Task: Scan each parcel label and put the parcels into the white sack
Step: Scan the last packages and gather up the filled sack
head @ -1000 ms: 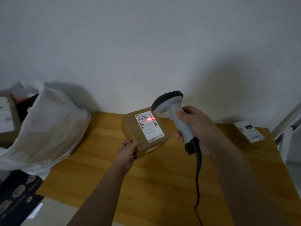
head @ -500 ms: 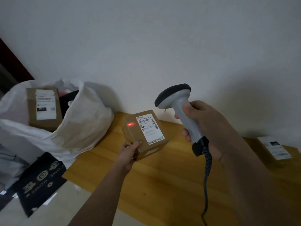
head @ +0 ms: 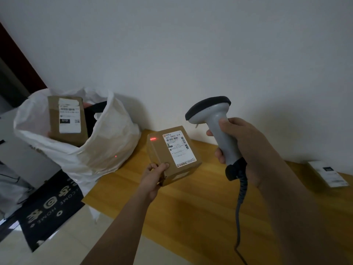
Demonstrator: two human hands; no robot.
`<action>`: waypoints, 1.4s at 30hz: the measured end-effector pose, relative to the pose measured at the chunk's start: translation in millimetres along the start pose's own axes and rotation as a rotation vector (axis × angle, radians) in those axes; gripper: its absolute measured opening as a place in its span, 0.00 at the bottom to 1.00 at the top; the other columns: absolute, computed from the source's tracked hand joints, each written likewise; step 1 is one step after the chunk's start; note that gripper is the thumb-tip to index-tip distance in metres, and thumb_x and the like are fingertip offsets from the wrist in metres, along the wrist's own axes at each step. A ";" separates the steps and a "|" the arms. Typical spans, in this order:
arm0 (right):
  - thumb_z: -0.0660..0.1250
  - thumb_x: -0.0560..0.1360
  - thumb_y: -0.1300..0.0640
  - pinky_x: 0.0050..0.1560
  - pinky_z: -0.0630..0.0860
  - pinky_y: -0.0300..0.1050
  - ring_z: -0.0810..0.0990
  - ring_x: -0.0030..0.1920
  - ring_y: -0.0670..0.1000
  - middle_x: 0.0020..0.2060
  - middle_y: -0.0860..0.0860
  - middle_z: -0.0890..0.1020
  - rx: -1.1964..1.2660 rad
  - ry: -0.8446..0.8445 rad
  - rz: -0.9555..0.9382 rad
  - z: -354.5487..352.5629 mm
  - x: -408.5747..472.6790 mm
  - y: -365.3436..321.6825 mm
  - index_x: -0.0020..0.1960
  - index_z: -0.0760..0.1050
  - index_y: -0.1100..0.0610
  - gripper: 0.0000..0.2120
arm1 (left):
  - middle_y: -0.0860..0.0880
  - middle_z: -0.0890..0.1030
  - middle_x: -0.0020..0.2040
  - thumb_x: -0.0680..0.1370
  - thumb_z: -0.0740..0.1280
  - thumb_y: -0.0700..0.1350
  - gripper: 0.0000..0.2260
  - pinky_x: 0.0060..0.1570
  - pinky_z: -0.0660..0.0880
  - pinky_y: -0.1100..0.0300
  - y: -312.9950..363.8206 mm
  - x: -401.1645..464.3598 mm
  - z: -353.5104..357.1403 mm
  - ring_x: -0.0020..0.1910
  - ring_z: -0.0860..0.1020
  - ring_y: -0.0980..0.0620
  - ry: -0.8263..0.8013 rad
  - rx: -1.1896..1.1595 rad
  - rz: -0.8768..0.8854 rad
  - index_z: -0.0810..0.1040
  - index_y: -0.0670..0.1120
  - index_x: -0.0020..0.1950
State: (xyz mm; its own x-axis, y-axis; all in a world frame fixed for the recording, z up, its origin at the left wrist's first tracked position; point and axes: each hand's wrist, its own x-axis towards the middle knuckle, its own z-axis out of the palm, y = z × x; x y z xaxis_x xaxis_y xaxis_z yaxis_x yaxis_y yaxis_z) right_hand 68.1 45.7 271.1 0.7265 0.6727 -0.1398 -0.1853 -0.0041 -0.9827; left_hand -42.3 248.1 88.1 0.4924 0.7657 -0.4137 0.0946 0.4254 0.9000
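- White sack [head: 107, 150], at 9 o'clock: mouth open, one labelled parcel [head: 66, 119] standing inside.
- Left hand [head: 155, 174], at centre: thumb and fingers pinch the near corner of a brown parcel [head: 168, 150], tilted above the wooden table [head: 191, 207]; red scan line left of its label [head: 178, 150].
- Right hand [head: 242, 148], at 3 o'clock: fingers wrapped round the grey scanner [head: 217, 127] handle.

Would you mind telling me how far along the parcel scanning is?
Done: one labelled parcel already sits in the white sack. In hand: the left hand holds a box while the right hand aims the scanner. Left: bagging that box, plus another parcel on the table.
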 end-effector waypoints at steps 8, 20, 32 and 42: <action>0.70 0.73 0.59 0.25 0.70 0.39 0.72 0.24 0.46 0.56 0.64 0.81 0.170 0.076 -0.002 103.2 8.6 7.9 0.53 0.75 0.58 0.09 | 0.50 0.76 0.33 0.72 0.74 0.44 0.17 0.36 0.70 0.59 79.8 7.6 -76.8 0.35 0.74 0.50 -0.078 0.088 0.187 0.65 0.49 0.36; 0.71 0.74 0.62 0.25 0.71 0.39 0.73 0.24 0.47 0.41 0.58 0.77 0.248 -0.004 0.048 289.1 62.9 9.2 0.58 0.76 0.65 0.15 | 0.52 0.74 0.38 0.71 0.74 0.43 0.18 0.33 0.71 0.68 248.6 22.8 -231.9 0.40 0.77 0.55 0.348 0.015 0.530 0.63 0.49 0.38; 0.71 0.73 0.64 0.23 0.70 0.39 0.72 0.22 0.46 0.38 0.56 0.72 0.240 -0.098 0.123 361.1 174.1 24.6 0.59 0.75 0.66 0.16 | 0.44 0.81 0.51 0.71 0.75 0.49 0.16 0.55 0.79 0.47 279.8 136.0 -278.0 0.51 0.80 0.44 0.501 0.009 0.293 0.70 0.46 0.46; 0.69 0.75 0.63 0.21 0.69 0.38 0.72 0.22 0.46 0.38 0.56 0.73 0.232 -0.009 0.149 356.0 264.2 23.9 0.59 0.75 0.66 0.14 | 0.46 0.75 0.57 0.71 0.76 0.44 0.26 0.53 0.79 0.48 308.8 238.9 -258.4 0.53 0.77 0.44 0.478 0.144 0.261 0.65 0.51 0.62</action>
State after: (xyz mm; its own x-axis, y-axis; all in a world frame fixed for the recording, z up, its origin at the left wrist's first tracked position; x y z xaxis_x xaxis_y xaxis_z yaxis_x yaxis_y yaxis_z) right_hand 20.1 486.6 254.0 0.6744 0.6838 -0.2787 -0.4372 0.0655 -0.8970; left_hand -119.0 687.0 231.7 0.0720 0.9844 -0.1605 0.1558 0.1478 0.9767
